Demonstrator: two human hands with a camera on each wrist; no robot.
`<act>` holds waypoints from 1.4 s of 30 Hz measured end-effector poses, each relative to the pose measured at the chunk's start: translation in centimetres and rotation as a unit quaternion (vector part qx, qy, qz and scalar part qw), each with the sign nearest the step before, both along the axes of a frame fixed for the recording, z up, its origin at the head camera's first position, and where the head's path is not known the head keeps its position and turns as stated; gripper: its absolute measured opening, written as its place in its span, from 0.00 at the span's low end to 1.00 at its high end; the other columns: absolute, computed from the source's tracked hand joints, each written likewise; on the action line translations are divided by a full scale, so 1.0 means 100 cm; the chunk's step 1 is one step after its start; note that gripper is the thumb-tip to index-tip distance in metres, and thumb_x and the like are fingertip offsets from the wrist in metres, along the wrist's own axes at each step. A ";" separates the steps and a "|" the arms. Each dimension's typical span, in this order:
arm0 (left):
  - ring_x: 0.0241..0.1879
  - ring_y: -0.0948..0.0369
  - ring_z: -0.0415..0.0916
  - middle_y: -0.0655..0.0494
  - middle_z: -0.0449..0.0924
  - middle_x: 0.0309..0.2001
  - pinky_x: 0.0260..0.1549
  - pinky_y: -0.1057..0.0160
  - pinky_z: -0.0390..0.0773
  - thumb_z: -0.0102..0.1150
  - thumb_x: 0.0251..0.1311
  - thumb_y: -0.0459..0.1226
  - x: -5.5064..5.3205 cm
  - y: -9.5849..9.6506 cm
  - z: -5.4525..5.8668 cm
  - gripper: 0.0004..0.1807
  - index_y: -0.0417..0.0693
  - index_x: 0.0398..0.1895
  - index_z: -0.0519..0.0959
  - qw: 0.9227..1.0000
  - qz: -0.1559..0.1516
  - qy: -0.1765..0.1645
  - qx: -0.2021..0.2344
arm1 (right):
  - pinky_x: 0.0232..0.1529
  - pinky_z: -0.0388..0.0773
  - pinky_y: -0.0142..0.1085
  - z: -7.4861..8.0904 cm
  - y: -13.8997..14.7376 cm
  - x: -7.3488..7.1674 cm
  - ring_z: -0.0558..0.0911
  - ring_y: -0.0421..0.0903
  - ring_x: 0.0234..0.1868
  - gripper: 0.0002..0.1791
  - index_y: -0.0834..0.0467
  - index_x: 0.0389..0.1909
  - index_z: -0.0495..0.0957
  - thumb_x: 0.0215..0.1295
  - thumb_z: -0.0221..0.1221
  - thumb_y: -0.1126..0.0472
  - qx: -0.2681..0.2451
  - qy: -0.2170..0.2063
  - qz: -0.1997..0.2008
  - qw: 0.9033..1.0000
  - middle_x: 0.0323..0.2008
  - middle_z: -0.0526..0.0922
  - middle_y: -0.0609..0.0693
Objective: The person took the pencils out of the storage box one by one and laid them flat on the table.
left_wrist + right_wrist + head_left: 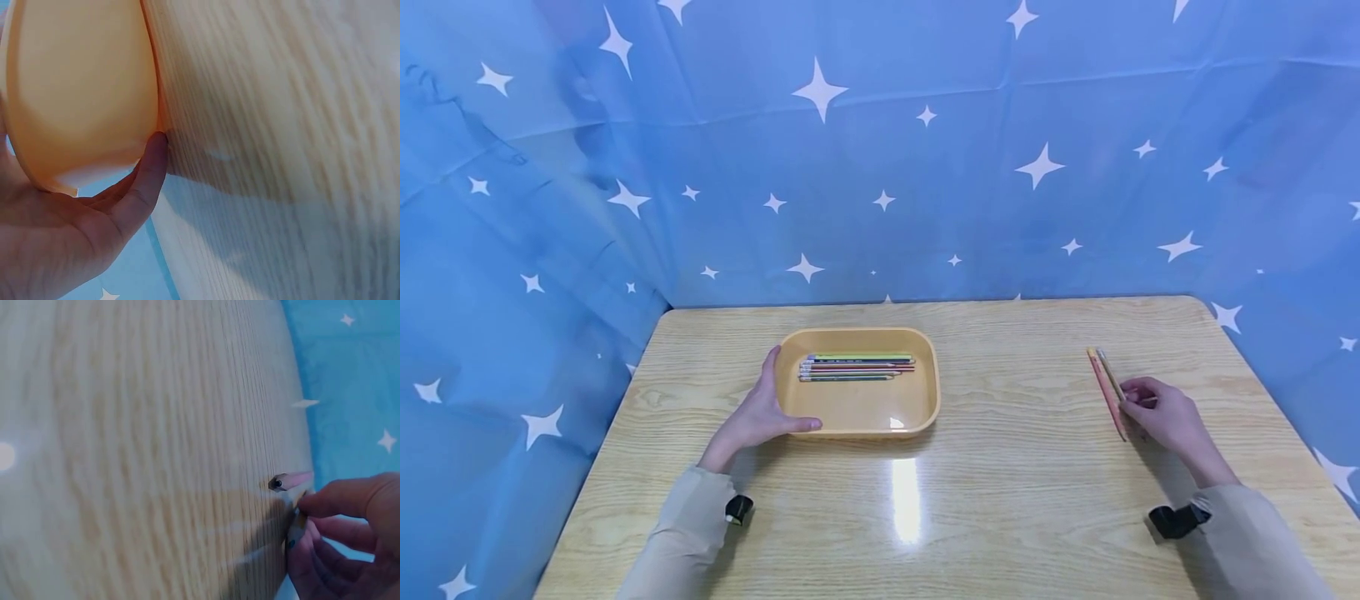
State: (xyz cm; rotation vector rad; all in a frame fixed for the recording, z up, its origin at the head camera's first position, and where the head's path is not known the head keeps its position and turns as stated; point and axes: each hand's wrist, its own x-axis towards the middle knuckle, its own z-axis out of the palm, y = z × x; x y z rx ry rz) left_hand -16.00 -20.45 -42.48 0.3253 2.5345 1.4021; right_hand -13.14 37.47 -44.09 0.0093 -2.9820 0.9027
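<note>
Wood-grain table (1015,500) bears orange tray (850,409), red pencil (1107,393).

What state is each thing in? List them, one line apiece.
Tray: upright, open-topped, part filled, on the table.
Pencils in the tray: lying roughly parallel, bunched toward the far side.
Pink pencil: lying on the table, sharpened end toward the person.
Tan pencil: pinched; whether fully lifted, I cannot tell.
Left hand: holding the tray's left end.
Right hand: pinching the tan pencil.
Curtain: hanging, creased.
</note>
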 end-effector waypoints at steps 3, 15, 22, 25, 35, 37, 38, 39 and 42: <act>0.67 0.39 0.54 0.33 0.44 0.72 0.65 0.39 0.51 0.80 0.38 0.43 -0.001 0.000 0.001 0.74 0.38 0.75 0.30 1.000 -0.008 0.009 0.008 | 0.26 0.71 0.29 0.001 0.000 0.000 0.78 0.42 0.33 0.14 0.71 0.46 0.76 0.62 0.61 0.67 -0.001 0.000 -0.004 1.000 0.32 0.79 0.55; 0.71 0.40 0.43 0.35 0.35 0.75 0.66 0.40 0.47 0.76 0.46 0.40 0.006 -0.009 0.002 0.69 0.37 0.75 0.29 1.000 -0.007 -0.002 0.017 | 0.27 0.73 0.26 0.008 0.005 0.011 0.70 0.22 0.32 0.18 0.71 0.51 0.74 0.67 0.59 0.62 -0.029 -0.004 -0.011 1.000 0.37 0.80 0.61; 0.72 0.43 0.44 0.40 0.36 0.76 0.67 0.43 0.47 0.73 0.51 0.40 0.008 -0.018 -0.007 0.65 0.43 0.76 0.29 0.999 -0.021 -0.002 0.041 | 0.25 0.74 0.27 0.017 0.003 0.017 0.70 0.20 0.31 0.19 0.71 0.53 0.73 0.69 0.57 0.61 -0.048 -0.004 -0.017 0.999 0.37 0.79 0.60; 0.70 0.42 0.50 0.37 0.39 0.75 0.66 0.42 0.52 0.73 0.51 0.41 0.008 -0.018 -0.009 0.66 0.44 0.76 0.29 0.999 -0.022 -0.004 0.047 | 0.25 0.74 0.27 0.020 -0.002 0.018 0.70 0.21 0.31 0.19 0.70 0.53 0.73 0.68 0.57 0.61 -0.048 0.004 -0.017 0.999 0.37 0.79 0.60; 0.65 0.40 0.61 0.31 0.52 0.70 0.63 0.44 0.61 0.76 0.46 0.44 0.005 -0.017 -0.010 0.67 0.46 0.76 0.33 1.000 -0.009 -0.018 0.019 | 0.23 0.75 0.29 0.027 -0.042 0.011 0.75 0.30 0.31 0.15 0.69 0.51 0.75 0.64 0.59 0.69 -0.075 0.056 0.039 0.995 0.36 0.81 0.60; 0.65 0.41 0.61 0.31 0.52 0.70 0.63 0.44 0.60 0.76 0.46 0.44 0.004 -0.017 -0.009 0.67 0.46 0.76 0.32 1.000 -0.011 -0.021 0.019 | 0.24 0.75 0.28 0.027 -0.052 0.007 0.76 0.32 0.30 0.14 0.69 0.49 0.76 0.63 0.59 0.70 -0.081 0.070 0.060 0.992 0.34 0.81 0.59; 0.65 0.41 0.61 0.31 0.52 0.70 0.63 0.44 0.60 0.76 0.46 0.44 0.004 -0.017 -0.008 0.67 0.46 0.76 0.32 1.000 -0.012 -0.021 0.017 | 0.24 0.75 0.28 0.027 -0.057 0.006 0.77 0.33 0.30 0.14 0.69 0.49 0.76 0.62 0.59 0.71 -0.085 0.075 0.070 0.991 0.33 0.81 0.58; 0.65 0.41 0.62 0.31 0.53 0.70 0.63 0.44 0.61 0.76 0.45 0.44 0.004 -0.017 -0.007 0.67 0.46 0.76 0.32 1.000 -0.013 -0.021 0.016 | 0.24 0.75 0.28 0.027 -0.062 0.004 0.78 0.33 0.30 0.14 0.69 0.48 0.77 0.61 0.59 0.72 -0.090 0.079 0.079 0.990 0.33 0.81 0.58; 0.63 0.41 0.64 0.30 0.54 0.69 0.62 0.43 0.61 0.77 0.45 0.44 0.004 -0.018 -0.006 0.67 0.45 0.75 0.32 1.000 -0.016 -0.014 0.009 | 0.27 0.76 0.27 0.028 -0.076 0.000 0.79 0.35 0.30 0.13 0.69 0.47 0.77 0.61 0.60 0.72 -0.095 0.087 0.102 0.986 0.32 0.82 0.55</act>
